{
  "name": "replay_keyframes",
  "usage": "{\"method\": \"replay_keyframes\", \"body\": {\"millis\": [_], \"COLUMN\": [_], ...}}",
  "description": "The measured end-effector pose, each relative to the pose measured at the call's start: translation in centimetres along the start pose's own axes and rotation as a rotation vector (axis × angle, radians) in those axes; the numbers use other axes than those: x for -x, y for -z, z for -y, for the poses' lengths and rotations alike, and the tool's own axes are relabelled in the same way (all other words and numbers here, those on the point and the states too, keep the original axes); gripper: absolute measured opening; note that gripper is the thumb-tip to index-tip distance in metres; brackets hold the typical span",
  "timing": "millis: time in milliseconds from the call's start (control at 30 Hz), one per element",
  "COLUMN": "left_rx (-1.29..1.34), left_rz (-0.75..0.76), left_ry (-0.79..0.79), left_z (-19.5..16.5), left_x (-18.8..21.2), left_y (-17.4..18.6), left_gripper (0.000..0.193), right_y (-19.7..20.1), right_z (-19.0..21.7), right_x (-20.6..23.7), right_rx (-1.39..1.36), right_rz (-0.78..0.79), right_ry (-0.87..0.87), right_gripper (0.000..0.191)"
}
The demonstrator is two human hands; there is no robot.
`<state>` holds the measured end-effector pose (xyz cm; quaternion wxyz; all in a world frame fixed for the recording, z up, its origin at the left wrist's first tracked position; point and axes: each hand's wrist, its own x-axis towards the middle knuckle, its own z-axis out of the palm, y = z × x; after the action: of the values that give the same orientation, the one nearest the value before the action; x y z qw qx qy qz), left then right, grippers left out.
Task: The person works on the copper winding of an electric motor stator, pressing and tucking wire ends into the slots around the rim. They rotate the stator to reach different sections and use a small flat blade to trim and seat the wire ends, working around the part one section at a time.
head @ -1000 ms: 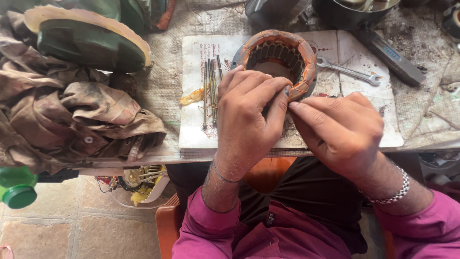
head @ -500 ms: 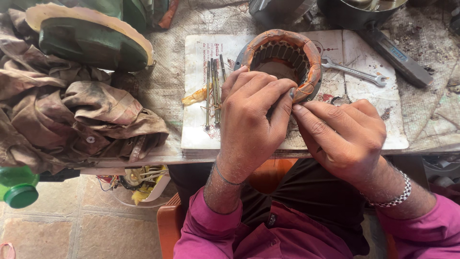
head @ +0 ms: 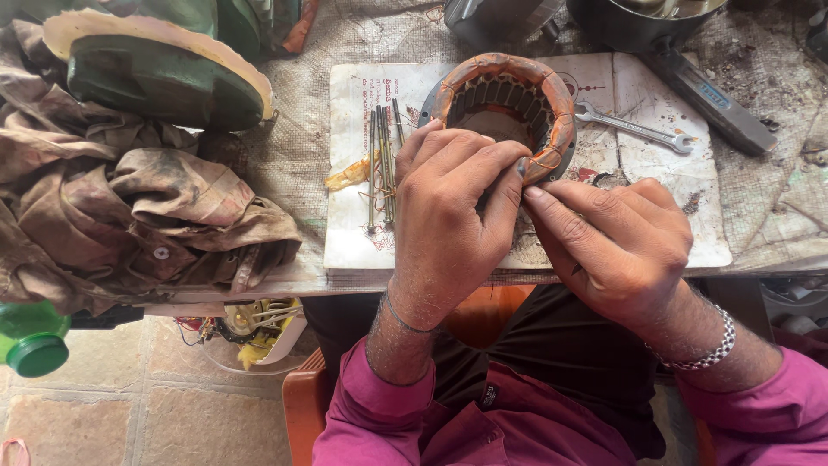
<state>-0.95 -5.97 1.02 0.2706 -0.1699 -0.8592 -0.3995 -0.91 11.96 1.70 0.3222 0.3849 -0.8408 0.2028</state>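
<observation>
A round motor stator point(head: 504, 108) with copper-brown windings lies on a worn white booklet point(head: 362, 216) on the bench. My left hand point(head: 453, 216) covers its near edge, fingertips pinched on the winding at the rim. My right hand point(head: 617, 242) sits just to the right, its thumb and forefinger pressed to the same spot on the winding. What lies between the fingertips is hidden.
Several long thin bolts point(head: 382, 164) lie left of the stator. A spanner point(head: 634, 128) and a grey tool point(head: 711, 102) lie to the right. A green motor end cover point(head: 159, 73) and dirty rags point(head: 138, 216) fill the left. A green bottle point(head: 33, 338) stands on the floor.
Both hands stay on the stator's near rim; only the fingertips shift slightly. The view has drifted a little.
</observation>
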Motion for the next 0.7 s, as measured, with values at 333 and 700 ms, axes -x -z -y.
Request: {"method": "replay_keyframes", "body": {"millis": [333,700], "left_rx": [-0.008,-0.077], "left_rz": [0.008,0.000], "left_ry": [0.002,0.012], "left_z": [0.0,-0.6], "left_x": [0.1,-0.7], "left_y": [0.1,0.1], "left_gripper": [0.010,0.007], "right_y": [-0.4,-0.9], "right_z": [-0.5,-0.8], "right_x": [0.4,1.2], "right_rx": [-0.106,-0.148], "right_rz": [0.026,-0.024], "right_ry": [-0.093,-0.129], "right_gripper": [0.021,0.022]}}
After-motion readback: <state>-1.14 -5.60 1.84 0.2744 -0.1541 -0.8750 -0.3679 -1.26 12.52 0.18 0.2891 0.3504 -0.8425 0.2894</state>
